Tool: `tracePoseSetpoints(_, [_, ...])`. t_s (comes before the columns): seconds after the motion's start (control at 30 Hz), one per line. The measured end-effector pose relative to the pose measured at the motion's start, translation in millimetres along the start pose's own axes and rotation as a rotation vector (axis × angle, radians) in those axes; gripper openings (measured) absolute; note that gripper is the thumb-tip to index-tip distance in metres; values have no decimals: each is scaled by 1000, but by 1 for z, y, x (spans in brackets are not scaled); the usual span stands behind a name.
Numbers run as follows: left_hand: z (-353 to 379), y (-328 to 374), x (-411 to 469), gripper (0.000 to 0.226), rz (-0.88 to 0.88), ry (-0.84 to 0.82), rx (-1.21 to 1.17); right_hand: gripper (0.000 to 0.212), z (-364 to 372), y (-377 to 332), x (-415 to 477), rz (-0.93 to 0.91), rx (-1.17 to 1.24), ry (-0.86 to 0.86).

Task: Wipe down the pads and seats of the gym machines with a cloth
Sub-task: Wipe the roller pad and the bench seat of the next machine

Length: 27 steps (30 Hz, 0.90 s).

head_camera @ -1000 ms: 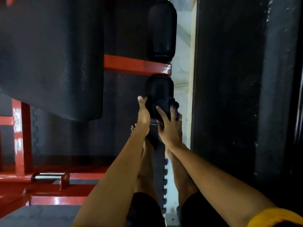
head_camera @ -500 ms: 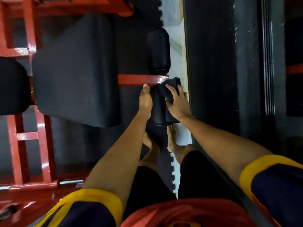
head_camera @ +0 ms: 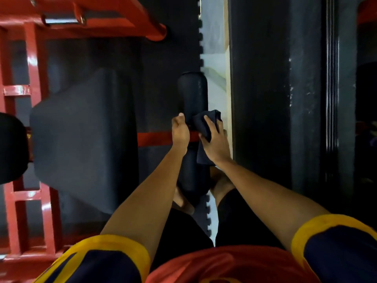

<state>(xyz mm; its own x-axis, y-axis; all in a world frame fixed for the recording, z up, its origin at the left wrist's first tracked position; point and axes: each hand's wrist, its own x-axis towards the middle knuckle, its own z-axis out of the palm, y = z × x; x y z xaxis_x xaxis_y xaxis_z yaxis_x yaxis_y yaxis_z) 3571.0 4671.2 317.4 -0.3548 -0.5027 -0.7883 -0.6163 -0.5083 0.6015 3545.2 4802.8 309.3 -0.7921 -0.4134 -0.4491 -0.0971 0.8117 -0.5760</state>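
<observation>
Just above the end of the red crossbar [head_camera: 155,138], the right hand [head_camera: 217,142] holds a dark navy cloth [head_camera: 199,124]. The cloth is soft and bunched, and the fingers lie over it, pressing it to the right flank of the far roller pad [head_camera: 192,92]. A limp tail of fabric hangs past the bar under the palm.

Over the bar's end sits the left hand [head_camera: 180,133], its thumb lying up against the same roller. Its fingers curl out of sight, and I cannot tell whether they clamp bar or padding.

Both rollers are smooth black cylinders with rounded ends. The near roller pad [head_camera: 191,176] runs from the crossbar back toward the person.

Left of the crossbar lies a seat pad [head_camera: 81,135], broad and flat with rounded corners, in finely grained black vinyl. Beyond it, at the picture's edge, is a rounded black pad [head_camera: 10,148]. A glossy red steel frame [head_camera: 34,58] of square tube, with ladder-like rungs, stands left of and beyond the bar.

Under the bar is a black floor mat [head_camera: 171,68] with a toothed jigsaw edge, which meets pale stone floor [head_camera: 214,37] to the right. Further right rises a dark, speckled upright surface [head_camera: 261,99].
</observation>
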Motion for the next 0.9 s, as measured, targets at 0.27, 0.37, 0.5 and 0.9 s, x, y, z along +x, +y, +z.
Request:
tracePoseSetpoints(0.27, [37, 26, 84, 46, 23, 95, 164, 81, 2, -6, 88, -43, 95, 99])
tracePoseSetpoints(0.37, [33, 30, 108, 53, 19, 79, 144, 78, 18, 0, 102, -96, 15, 109])
tracePoseSetpoints(0.5, [30, 22, 142, 55, 21, 42, 98, 76, 48, 13, 109, -18, -75, 143])
tracePoseSetpoints(0.9, [45, 10, 169, 65, -17, -6, 10, 62, 25, -28, 239, 75, 89, 236])
